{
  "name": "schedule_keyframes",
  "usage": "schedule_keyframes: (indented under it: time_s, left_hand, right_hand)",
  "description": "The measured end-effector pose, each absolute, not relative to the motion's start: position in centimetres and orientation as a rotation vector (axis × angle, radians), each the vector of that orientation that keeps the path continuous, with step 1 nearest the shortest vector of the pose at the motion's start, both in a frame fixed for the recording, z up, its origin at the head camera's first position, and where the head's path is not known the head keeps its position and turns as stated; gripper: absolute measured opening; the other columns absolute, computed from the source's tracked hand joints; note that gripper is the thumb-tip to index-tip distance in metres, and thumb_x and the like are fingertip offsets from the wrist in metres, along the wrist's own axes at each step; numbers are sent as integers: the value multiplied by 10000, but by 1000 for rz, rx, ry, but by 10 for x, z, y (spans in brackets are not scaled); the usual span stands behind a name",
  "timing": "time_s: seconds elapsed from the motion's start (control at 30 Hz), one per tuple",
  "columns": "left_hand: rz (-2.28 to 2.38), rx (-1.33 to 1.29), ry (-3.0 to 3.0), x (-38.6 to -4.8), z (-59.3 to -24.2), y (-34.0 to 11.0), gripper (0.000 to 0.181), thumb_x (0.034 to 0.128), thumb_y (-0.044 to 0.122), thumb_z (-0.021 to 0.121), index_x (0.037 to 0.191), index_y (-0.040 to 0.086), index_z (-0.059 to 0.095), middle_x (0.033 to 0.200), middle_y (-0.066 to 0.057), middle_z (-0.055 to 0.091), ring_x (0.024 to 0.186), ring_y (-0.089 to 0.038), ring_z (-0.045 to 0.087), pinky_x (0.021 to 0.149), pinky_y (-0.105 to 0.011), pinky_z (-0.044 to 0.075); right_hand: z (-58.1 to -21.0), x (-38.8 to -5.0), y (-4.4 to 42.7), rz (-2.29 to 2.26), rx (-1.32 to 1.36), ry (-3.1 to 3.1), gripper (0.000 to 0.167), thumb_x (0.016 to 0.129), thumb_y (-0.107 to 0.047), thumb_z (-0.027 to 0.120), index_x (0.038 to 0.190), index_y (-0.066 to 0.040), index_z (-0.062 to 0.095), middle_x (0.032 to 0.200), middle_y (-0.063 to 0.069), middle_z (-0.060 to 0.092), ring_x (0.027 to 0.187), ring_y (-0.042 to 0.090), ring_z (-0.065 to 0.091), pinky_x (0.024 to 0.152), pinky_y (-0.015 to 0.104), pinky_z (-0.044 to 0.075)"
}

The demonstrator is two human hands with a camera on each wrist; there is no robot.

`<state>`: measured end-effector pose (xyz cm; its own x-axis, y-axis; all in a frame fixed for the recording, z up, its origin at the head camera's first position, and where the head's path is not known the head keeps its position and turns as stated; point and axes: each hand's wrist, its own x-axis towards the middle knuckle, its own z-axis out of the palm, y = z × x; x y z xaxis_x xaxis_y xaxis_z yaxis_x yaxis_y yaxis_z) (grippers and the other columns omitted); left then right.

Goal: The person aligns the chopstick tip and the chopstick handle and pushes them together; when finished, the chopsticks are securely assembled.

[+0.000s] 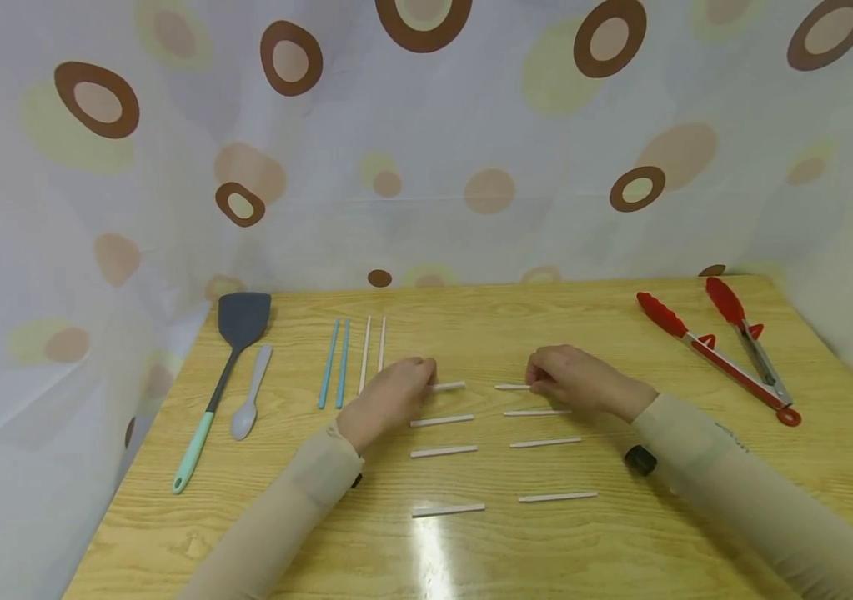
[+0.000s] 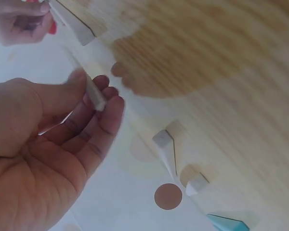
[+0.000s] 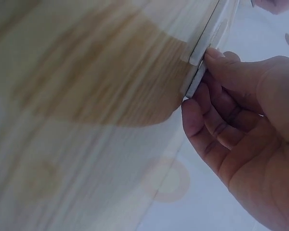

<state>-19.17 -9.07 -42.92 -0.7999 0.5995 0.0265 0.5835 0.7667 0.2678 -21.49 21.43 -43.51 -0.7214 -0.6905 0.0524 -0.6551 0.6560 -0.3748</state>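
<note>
My left hand (image 1: 392, 393) pinches a short white stick (image 2: 96, 97) between thumb and fingers, and its end points right in the head view. Opposite it, my right hand (image 1: 584, 379) pinches another short white stick (image 3: 196, 83) at its outer end; in the head view its free part (image 1: 510, 387) points left. A gap separates the two held sticks. Nearer me lie two columns of similar white sticks, one on the left (image 1: 444, 452) and one on the right (image 1: 544, 442), all roughly sideways. Whether the held sticks touch the table I cannot tell.
Left on the wood-grain table (image 1: 501, 554) lie a spatula (image 1: 244, 317), a grey spoon (image 1: 244, 419), blue chopsticks (image 1: 329, 362) and pale chopsticks (image 1: 364, 354), partly behind my left hand. Red-tipped tongs (image 1: 726, 358) lie spread at the right. A patterned curtain (image 1: 426, 150) hangs behind.
</note>
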Motion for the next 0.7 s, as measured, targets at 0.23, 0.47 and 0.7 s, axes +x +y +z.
schedule_keyframes:
  time_s: [0.23,0.47,0.7]
  left_hand:
    - [485,941,2924,-191,-429,-94,132,965,-16,598,1065,-7,684,978,-85,627,914,-218,622,799,-294,529]
    - [686,943,2995,-192,-425,-99,118,987,53,611,1053,-3,692,946,-76,610,850,-201,599,740,-282,518]
    - [886,945,3039,-193,-421,-101,158,1001,114,600,1044,2,704,901,-40,568,796,-166,560,704,-268,497]
  right_hand:
    - [-435,-212,215,-572,-1126,2759,52,965,-66,651,923,-88,629,847,-57,578,734,78,517,656,312,477]
    - [-424,-215,218,-638,-1160,2749,42,1025,-60,539,984,-55,549,789,-40,551,669,88,473,637,309,443]
    - [-417,-218,217,-739,-1262,2820,100,987,55,551,1050,-12,589,799,13,590,686,98,520,633,308,471]
